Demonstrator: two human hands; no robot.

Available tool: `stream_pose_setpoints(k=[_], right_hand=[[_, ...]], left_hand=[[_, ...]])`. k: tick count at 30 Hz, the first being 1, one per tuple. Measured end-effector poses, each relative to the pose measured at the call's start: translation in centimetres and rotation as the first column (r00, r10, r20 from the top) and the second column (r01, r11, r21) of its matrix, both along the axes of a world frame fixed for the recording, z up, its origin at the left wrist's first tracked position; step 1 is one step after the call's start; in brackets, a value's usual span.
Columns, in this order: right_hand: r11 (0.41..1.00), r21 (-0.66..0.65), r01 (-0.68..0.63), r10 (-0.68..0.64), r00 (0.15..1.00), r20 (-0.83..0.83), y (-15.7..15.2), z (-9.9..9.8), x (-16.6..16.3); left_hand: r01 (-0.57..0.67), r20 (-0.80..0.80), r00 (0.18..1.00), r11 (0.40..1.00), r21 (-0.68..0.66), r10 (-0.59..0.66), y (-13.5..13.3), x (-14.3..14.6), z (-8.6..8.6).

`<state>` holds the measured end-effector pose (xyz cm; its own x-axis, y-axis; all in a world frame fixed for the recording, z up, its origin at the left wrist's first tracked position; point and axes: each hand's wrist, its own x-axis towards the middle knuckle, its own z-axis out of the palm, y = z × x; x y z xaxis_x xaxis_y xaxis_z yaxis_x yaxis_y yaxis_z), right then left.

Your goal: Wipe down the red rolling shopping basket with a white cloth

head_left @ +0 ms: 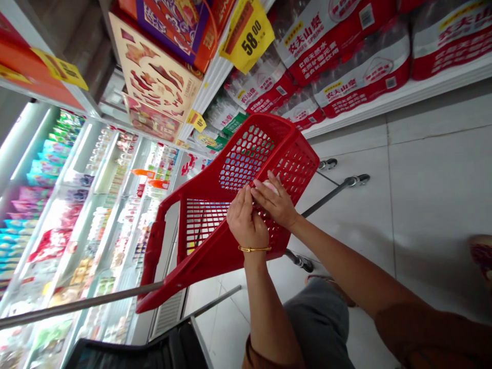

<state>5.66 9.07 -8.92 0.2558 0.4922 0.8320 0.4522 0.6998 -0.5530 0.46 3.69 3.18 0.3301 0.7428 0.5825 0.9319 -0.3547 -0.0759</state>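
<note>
My left hand [248,218], with a gold bracelet at its wrist, is closed with its fingers pressed together and bent. It lies in front of the near rim of a red shopping cart [215,251]; whether it grips the rim or something small, I cannot tell. Fingertip to fingertip with it is my right hand [279,205], its fingers bent around a small pale pink thing [272,186] that is mostly hidden. Both hands overlap the cart's perforated side. The view is strongly tilted, so the cart appears slanted.
Packs of bottled water [357,77] fill a low shelf beyond the cart. Gift boxes [157,77] and a yellow price tag [248,38] are above. A lit shelf display [77,215] stands at left. A black basket-like thing [142,353] is at the bottom, and wheels [357,179] rest on floor tiles.
</note>
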Motion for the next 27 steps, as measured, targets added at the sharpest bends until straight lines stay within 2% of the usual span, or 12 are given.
stream_pose_setpoints(k=[4,10,17,27], right_hand=[[0.997,0.012,-0.074,0.073,0.997,0.032,-0.4,-1.0,0.2],[0.991,0.071,-0.112,0.110,0.993,0.041,-1.1,-3.2,0.5],[0.993,0.023,-0.112,0.112,0.993,0.025,-2.1,-6.6,0.5],[0.983,-0.030,-0.182,0.183,0.983,0.005,-2.8,-9.6,0.6]], left_hand=[[0.000,0.007,1.000,1.000,0.006,0.000,0.1,0.0,0.1],[-0.015,0.015,1.000,1.000,-0.011,0.016,0.1,-0.3,0.1],[0.007,0.018,1.000,1.000,0.019,-0.007,0.1,-0.2,0.1],[-0.073,-0.052,0.996,0.995,0.068,0.076,0.1,0.2,-0.5]])
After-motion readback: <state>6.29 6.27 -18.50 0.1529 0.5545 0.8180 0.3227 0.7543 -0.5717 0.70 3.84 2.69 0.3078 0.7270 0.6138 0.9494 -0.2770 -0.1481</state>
